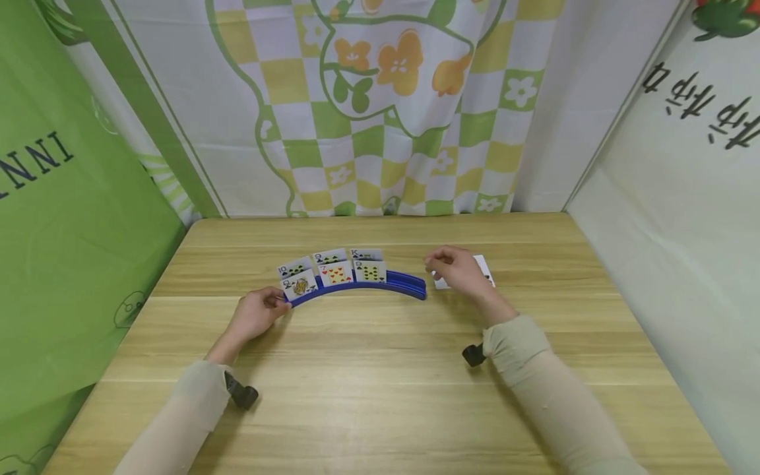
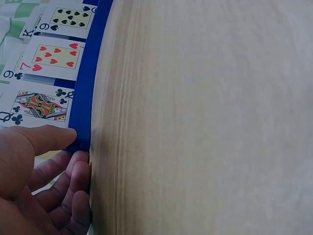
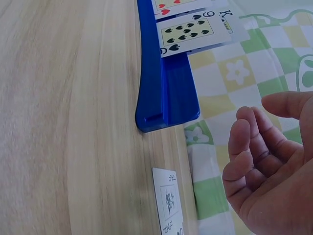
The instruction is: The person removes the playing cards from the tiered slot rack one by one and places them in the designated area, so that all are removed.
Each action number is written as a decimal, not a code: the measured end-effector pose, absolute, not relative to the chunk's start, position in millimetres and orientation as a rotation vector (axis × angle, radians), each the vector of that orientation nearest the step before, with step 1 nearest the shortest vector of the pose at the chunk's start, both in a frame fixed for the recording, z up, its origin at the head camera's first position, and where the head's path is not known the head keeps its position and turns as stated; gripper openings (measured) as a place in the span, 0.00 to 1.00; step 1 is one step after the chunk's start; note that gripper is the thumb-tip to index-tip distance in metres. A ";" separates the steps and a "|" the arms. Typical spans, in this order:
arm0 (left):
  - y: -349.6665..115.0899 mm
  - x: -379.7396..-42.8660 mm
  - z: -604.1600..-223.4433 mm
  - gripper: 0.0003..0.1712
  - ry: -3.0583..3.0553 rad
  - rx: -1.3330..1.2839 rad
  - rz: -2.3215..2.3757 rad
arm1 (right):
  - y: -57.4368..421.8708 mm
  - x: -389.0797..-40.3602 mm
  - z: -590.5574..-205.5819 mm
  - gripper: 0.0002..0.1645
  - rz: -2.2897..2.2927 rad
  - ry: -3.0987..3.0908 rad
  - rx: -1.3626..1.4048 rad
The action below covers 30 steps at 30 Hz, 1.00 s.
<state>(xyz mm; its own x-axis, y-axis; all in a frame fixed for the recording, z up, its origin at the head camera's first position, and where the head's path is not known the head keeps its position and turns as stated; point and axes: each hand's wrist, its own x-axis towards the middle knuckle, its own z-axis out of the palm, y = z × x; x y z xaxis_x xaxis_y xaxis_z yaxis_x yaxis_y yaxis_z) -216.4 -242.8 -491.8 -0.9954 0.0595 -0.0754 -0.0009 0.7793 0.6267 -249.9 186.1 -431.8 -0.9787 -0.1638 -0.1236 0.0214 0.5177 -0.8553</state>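
A curved blue card holder [image 1: 406, 284] carries playing cards in two rows. In front stand the queen of clubs [image 2: 41, 105], the seven of hearts [image 2: 54, 58] and the nine of spades [image 3: 188, 34]; behind them are a ten, another nine and a king [image 1: 367, 254]. My left hand [image 1: 256, 313] pinches the holder's left end, thumb on top near the queen. Off the holder's right end, my right hand [image 1: 460, 270] hovers with fingers loosely bent and nothing in them. Partly behind it in the head view lies a white card with black print [image 3: 168, 200].
The holder's right section [image 3: 178, 88] bears no cards. All of it rests on a wooden table [image 1: 368, 389], whose far edge meets a checked, flower-print curtain [image 1: 398, 145]. Green cloth [image 1: 71, 218] hangs at the left, white cloth [image 1: 671, 231] at the right.
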 end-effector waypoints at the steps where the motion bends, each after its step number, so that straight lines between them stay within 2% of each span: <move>1: -242.8 -216.3 -491.8 0.18 2.875 0.046 1.014 | 185.2 -250.0 -431.6 0.22 -1.445 2.568 -0.121; 19: -242.3 -216.0 -490.5 0.19 2.876 0.054 1.009 | 168.4 -248.0 -429.2 0.16 -1.505 2.519 -0.142; 30: -242.6 -215.8 -490.1 0.19 2.884 0.066 1.011 | 161.1 -249.2 -434.1 0.19 -1.500 2.544 -0.180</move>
<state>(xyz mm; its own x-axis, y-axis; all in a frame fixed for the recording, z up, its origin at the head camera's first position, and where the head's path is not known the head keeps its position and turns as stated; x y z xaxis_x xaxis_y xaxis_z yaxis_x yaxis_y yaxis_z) -215.8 -242.6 -490.1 -0.9955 0.0686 -0.0657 0.0125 0.7806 0.6249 -249.2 161.1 -434.1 -0.9759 -0.1963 -0.0956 -0.0114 0.4830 -0.8755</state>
